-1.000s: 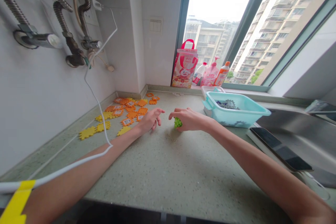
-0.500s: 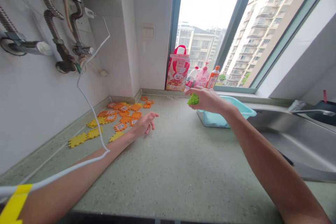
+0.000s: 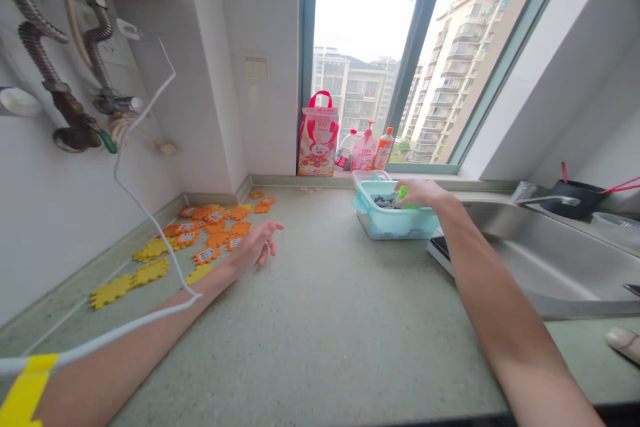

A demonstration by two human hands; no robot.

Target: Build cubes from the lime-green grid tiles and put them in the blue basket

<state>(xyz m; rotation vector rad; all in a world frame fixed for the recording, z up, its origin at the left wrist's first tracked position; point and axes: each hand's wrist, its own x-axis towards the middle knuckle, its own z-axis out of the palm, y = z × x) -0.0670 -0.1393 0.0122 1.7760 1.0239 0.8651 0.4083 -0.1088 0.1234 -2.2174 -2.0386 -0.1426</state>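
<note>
Since half a second ago, your right hand has carried the green piece from mid-air in front of the tub to a spot over the tub's open top, and your view has swung rightward, so more of the sink shows now.

Going left to right: at nine o'clock the orange and yellow tiles lie scattered on the worktop against the wall, with a white cable trailing across them. Your left hand rests just beside them, palm down, fingers loosely spread and gripping nothing; it sits much where it was earlier.

At one o'clock stands the teal tub, with dark pieces inside. Your right hand's fingers are curled around the green piece, which pokes out on the thumb side, just above the tub's contents. You appear to be at the drop-off step: the piece is over the tub but not yet released. I judge the next move calls for opening the fingers low over the tub.

Further right lie a dark phone, touching the tub's corner, and the steel sink.
</note>
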